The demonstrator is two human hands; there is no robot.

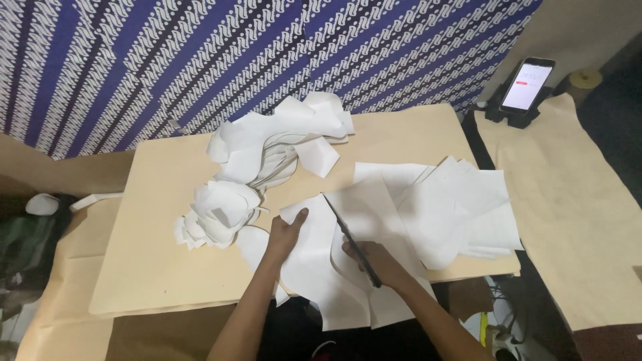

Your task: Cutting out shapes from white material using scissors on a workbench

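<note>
a: status of hands?
b: right hand (374, 257) clenched round the scissors (351, 238) grips, blades lying across the paper sheet (334, 267). left hand (286, 234) flat, fingers spread, pinning the sheet's left side. not gripping, just pressing.
a: where's the sheet?
b: front edge of the tan surface (154, 267), hanging over toward the person. more sheets (461, 207) just to the right, pile of offcuts (267, 160) behind left.
a: handling?
b: my read: very light, thin, limp. curls and slides on that smooth board, tears easily. hold it flat with a palm close to the cut line, or pinch an edge. overhanging part will droop.
a: scissors?
b: stiff, dark, take by the handle loops.
</note>
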